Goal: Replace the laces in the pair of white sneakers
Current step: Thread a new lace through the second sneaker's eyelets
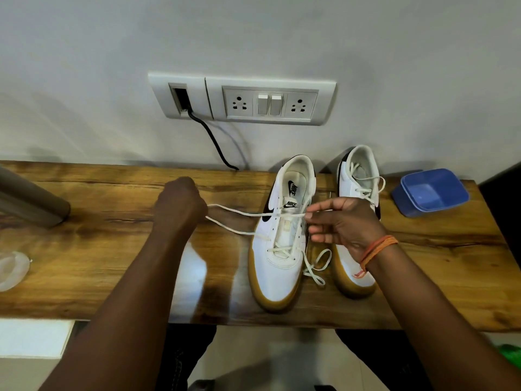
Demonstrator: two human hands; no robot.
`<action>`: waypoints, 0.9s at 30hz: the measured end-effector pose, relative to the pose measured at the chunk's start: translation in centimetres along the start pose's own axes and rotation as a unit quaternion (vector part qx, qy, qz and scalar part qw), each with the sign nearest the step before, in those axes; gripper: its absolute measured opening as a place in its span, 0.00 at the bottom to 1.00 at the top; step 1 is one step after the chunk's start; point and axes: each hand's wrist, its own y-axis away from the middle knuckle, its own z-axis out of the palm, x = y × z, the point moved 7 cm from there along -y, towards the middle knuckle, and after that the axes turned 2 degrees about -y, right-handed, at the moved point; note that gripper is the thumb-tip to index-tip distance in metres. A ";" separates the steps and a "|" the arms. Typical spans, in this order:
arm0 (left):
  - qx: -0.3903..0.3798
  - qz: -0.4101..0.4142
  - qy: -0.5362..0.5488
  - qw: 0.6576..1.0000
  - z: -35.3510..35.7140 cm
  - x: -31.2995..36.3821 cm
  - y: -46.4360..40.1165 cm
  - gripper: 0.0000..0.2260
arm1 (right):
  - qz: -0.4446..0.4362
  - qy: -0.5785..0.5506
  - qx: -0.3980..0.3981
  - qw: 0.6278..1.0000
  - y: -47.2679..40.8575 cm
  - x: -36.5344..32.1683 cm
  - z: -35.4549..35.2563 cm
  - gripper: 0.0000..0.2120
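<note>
Right hand [342, 224]: fingers loosely spread, thumb and forefinger tips pinching the lace [239, 210] at the top eyelets, seemingly to feed or steady it where it crosses the tongue.
Left hand [180, 206]: curled into a fist round the lace strands, drawn well out to the left; judged to be pulling slack through the eyelets.
Lace: two cream strands run taut from the left fist to the shoe; a loose end loops on the table between the two shoes.
Left sneaker [282, 249]: white with gum sole, toe towards the person, only partly laced, so the work is judged mid-way on this shoe.
Right sneaker [358, 193]: just beside it, its lace lying loose over the opening; partly hidden by the right hand.
Wooden table [112, 249]: bears both shoes near the wall.
Blue tub [431, 191]: set apart at the right edge, out of the way.
</note>
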 end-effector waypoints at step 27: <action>-0.199 0.292 0.256 0.900 4.1 12.1 6.1 0.04 | -0.035 0.021 -0.059 0.997 -0.2 0.1 1.0 0.05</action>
